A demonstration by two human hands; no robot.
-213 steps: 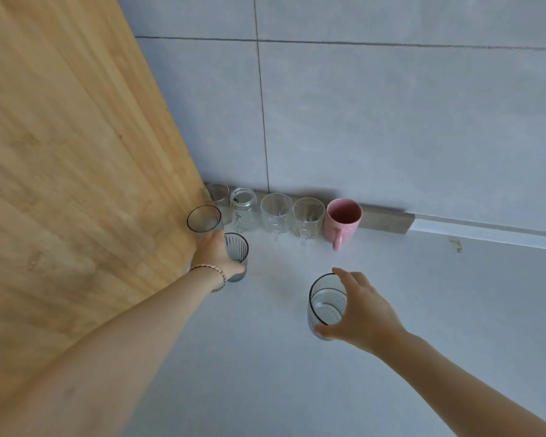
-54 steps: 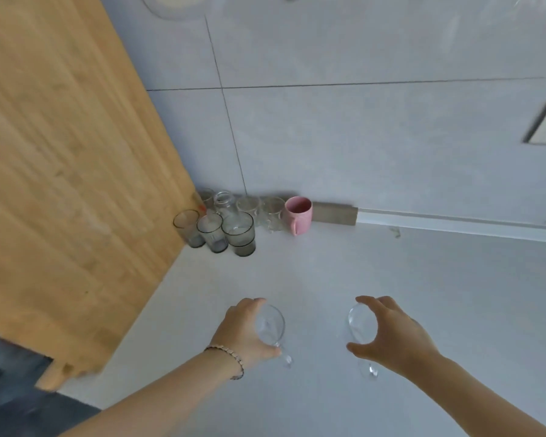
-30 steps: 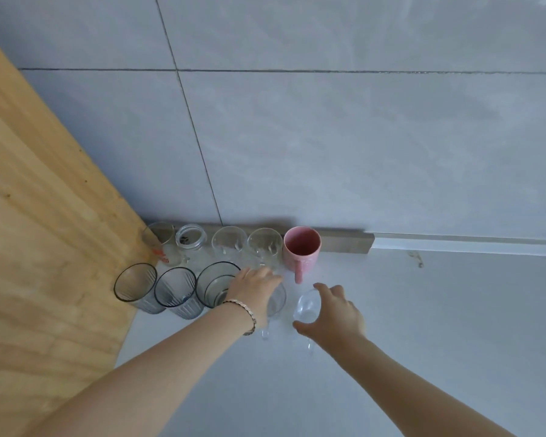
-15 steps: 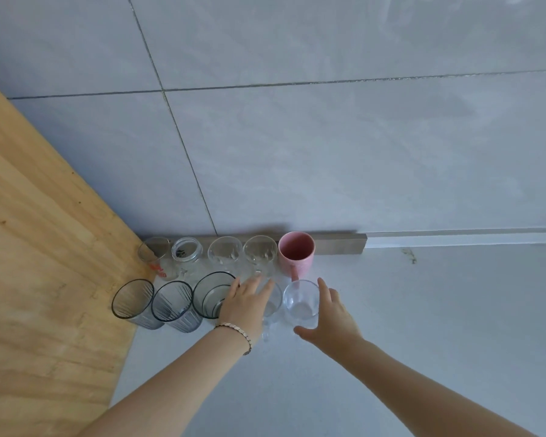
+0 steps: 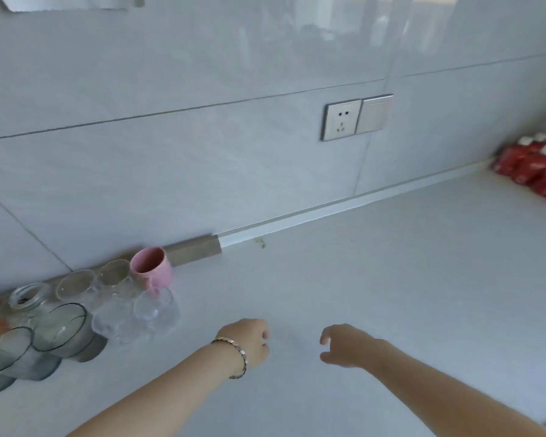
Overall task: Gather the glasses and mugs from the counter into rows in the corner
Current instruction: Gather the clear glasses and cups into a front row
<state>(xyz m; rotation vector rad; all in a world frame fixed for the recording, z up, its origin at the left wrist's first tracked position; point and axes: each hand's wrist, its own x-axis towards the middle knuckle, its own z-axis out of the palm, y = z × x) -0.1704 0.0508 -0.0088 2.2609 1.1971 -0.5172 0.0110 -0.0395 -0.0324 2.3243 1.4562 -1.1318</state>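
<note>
The glasses stand in two rows in the corner at lower left. The back row along the wall ends with a pink mug (image 5: pixel 152 269), with clear glass mugs (image 5: pixel 115 274) and a glass jar (image 5: pixel 26 298) to its left. The front row holds dark-rimmed tumblers (image 5: pixel 60 326) and two clear glasses (image 5: pixel 153 312) at its right end. My left hand (image 5: pixel 251 342), with a bracelet on its wrist, hovers over the counter right of the rows, fingers loosely curled, holding nothing. My right hand (image 5: pixel 344 343) is beside it, fingers apart and empty.
The grey counter (image 5: pixel 375 279) runs right along the tiled wall. A wall socket and switch (image 5: pixel 356 116) sit above it. Red packets (image 5: pixel 536 171) lie at the far right end. The image is blurred.
Both hands have let go of the two clear glasses, which now stand at the right end of the front row, and pulled back to the right. The view has swung right.
</note>
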